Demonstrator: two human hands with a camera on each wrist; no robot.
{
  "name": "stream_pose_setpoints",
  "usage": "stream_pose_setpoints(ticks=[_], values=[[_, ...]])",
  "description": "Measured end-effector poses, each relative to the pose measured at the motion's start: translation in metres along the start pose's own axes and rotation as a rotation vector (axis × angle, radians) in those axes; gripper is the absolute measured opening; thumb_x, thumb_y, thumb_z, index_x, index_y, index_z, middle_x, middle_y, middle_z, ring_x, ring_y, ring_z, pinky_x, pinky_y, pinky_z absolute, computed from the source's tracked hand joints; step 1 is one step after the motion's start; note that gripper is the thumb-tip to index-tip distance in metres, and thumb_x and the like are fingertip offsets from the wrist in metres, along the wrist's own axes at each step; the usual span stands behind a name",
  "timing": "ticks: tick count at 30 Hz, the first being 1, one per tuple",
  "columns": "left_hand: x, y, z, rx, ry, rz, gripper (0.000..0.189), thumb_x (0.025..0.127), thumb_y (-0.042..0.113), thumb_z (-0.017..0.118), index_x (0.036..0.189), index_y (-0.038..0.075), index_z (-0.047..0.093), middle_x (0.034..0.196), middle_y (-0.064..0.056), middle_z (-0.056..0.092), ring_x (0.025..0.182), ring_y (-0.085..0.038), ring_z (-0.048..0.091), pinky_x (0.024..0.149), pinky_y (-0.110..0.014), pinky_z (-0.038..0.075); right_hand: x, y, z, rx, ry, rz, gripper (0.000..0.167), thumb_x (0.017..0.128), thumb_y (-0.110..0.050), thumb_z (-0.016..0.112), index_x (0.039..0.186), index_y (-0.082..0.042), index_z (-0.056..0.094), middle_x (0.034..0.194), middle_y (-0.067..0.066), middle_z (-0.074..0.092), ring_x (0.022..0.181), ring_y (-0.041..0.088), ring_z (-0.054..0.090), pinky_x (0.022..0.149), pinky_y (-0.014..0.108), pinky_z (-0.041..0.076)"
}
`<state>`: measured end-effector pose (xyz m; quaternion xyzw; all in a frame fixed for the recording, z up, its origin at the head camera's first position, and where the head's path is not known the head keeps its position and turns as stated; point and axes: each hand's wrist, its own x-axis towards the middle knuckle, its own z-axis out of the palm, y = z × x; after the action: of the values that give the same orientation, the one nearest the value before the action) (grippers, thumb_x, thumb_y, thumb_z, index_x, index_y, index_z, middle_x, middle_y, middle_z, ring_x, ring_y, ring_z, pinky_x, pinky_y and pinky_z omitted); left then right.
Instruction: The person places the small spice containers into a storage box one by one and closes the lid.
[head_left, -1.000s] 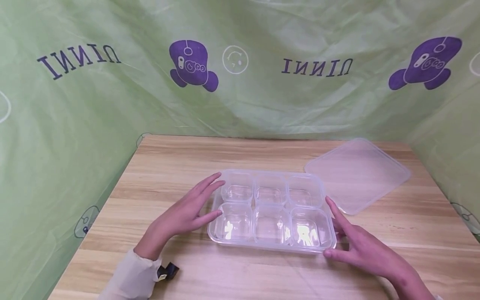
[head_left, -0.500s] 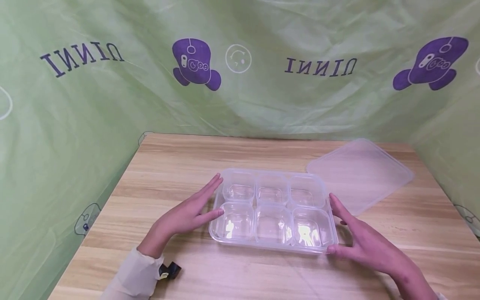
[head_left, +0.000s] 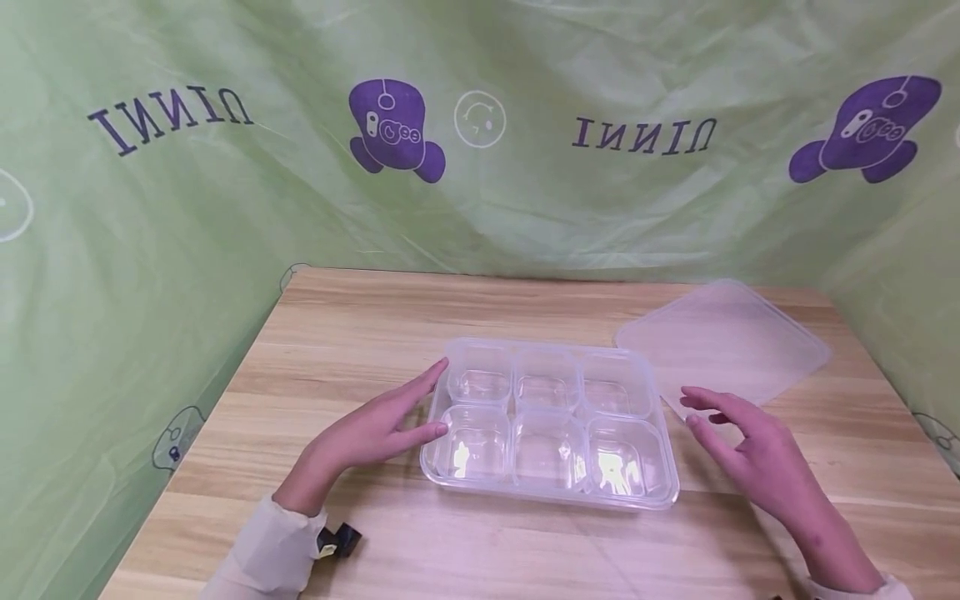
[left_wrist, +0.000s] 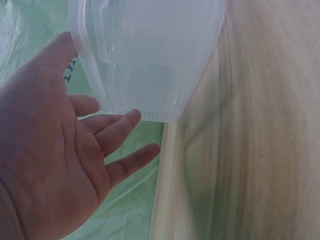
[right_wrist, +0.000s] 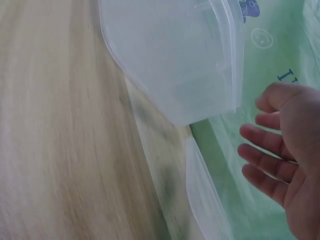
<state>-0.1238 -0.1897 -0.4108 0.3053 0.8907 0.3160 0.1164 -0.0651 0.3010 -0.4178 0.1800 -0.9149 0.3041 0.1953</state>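
A clear plastic storage box (head_left: 555, 497) lies on the table with several small clear cups (head_left: 543, 446) set inside it in two rows. My left hand (head_left: 367, 432) is at its left end, fingers extended and thumb near the rim. In the left wrist view the index fingertip meets the side of the box (left_wrist: 145, 45); whether the other fingers touch is unclear. To the right, apart from the box, my right hand (head_left: 772, 462) hovers with loosely bent fingers and holds nothing. A flat translucent lid (head_left: 727, 342) lies behind that hand.
The wooden table (head_left: 360, 308) runs back to a green printed curtain (head_left: 525, 217), which also encloses both sides. A small black object (head_left: 342, 540) shows beside the left sleeve (head_left: 262, 546).
My right hand has come off the right end of the box and moved right, towards the lid. The left hand stays by the left end, and the box keeps its place.
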Motion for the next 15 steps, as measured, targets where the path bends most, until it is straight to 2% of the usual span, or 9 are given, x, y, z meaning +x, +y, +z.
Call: stream_pose_setpoints(ticks=[7, 15], values=[[0.001, 0.001, -0.001, 0.024, -0.05, -0.009, 0.088, 0.103, 0.059, 0.05, 0.166, 0.027, -0.002, 0.169, -0.002, 0.009, 0.15, -0.021, 0.025, 0.12, -0.039, 0.023, 0.003, 0.014, 0.002, -0.122, -0.006, 0.016, 0.031, 0.087, -0.008, 0.081, 0.116, -0.01, 0.074, 0.103, 0.003, 0.073, 0.09, 0.016, 0.061, 0.07, 0.02, 0.047], [0.0, 0.002, 0.001, -0.004, -0.064, -0.002, 0.084, 0.107, 0.052, 0.046, 0.165, 0.025, -0.007, 0.169, -0.005, 0.006, 0.15, -0.026, 0.024, 0.12, -0.041, 0.023, 0.008, 0.02, 0.005, -0.221, -0.1, 0.093, 0.02, 0.089, -0.015, 0.079, 0.107, -0.009, 0.075, 0.094, 0.002, 0.07, 0.081, 0.026, 0.065, 0.069, 0.046, 0.053]])
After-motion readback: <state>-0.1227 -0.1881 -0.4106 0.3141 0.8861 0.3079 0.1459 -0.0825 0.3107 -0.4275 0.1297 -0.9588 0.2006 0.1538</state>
